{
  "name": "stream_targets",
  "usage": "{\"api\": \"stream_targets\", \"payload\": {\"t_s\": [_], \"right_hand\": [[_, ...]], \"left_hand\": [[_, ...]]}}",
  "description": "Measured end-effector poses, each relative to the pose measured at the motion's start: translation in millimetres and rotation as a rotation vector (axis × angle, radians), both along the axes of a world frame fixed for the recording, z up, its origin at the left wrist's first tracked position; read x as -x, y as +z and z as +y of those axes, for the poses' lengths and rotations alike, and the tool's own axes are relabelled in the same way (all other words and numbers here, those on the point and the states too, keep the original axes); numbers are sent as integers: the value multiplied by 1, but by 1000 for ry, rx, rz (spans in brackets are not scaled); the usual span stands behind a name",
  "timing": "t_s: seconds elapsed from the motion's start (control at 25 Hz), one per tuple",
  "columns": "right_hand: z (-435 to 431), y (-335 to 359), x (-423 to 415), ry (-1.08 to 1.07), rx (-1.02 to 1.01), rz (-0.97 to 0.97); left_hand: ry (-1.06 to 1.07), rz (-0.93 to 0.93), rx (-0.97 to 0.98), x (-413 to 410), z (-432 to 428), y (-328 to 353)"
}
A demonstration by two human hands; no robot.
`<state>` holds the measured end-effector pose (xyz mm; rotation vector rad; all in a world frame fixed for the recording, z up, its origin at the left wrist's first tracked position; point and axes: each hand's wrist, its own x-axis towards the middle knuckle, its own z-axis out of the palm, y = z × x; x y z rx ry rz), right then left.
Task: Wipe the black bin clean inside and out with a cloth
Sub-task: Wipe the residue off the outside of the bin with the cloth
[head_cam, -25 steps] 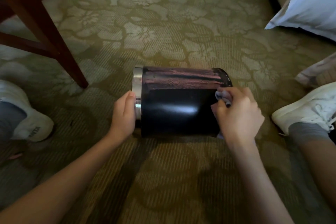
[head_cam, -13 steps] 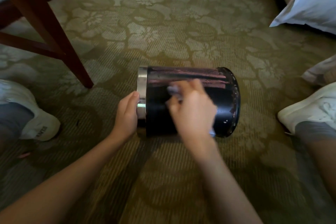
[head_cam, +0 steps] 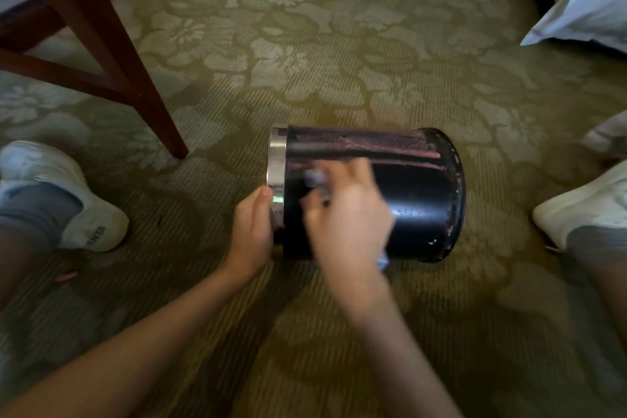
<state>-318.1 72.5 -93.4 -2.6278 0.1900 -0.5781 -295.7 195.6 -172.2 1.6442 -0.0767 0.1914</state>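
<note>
Floor: olive-green carpet [head_cam: 339, 44] with a pale floral pattern fills the view.
Room: a dark wooden leg [head_cam: 112, 54] with cross rails stands at the upper left, and a white pillow [head_cam: 590, 0] lies at the upper right edge.
Person: seated on the floor with legs spread; a white shoe [head_cam: 68, 200] is at the far left and another white shoe [head_cam: 583, 200] at the far right.
Black bin [head_cam: 417, 200]: lies on its side on the carpet between the shoes, with its base to the right. Its mouth, ringed by a silver band [head_cam: 277, 159], points left. Pinkish dusty streaks run along the top of its side.
Left hand [head_cam: 252, 234]: grips the mouth end, thumb lying against the silver band. The other fingers are out of sight round the rim.
Right hand [head_cam: 346, 214]: blurred with motion, fingers curled round a pale cloth [head_cam: 314, 176] and pressing it on the bin's side, just beside the band. A corner of the cloth pokes out below the palm.
Change, right hand: a second ago it held the cloth at the base end. Half a second ago it was mid-side — now it is close to the band.
Change, left hand: unchanged, still clasping the rim.
Change, bin: more of its round base shows than a second ago.
</note>
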Motion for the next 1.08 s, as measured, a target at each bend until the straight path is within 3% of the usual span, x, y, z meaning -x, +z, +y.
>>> {"api": "stream_targets", "payload": {"t_s": [0.12, 0.2, 0.4, 0.56, 0.64, 0.88, 1.08], "right_hand": [[41, -4, 10, 193, -16, -35], [20, -4, 11, 177, -18, -37], [-101, -3, 15, -241, -38, -6], [-108, 1, 18, -353, -57, -26], [-78, 4, 12, -302, -75, -21], [39, 1, 7, 117, -1, -19], [-21, 2, 9, 9, -8, -1]], "left_hand": [[-12, -54, -105, 2, 4, -6], [-12, -63, -67, 4, 6, -4], [-56, -13, -38, 9, 3, -1], [-33, 45, -31, 15, 4, -4], [-19, 54, -29, 15, 3, -5], [10, -13, -135, 15, 7, -11], [19, -6, -78, 16, 5, -6]]}}
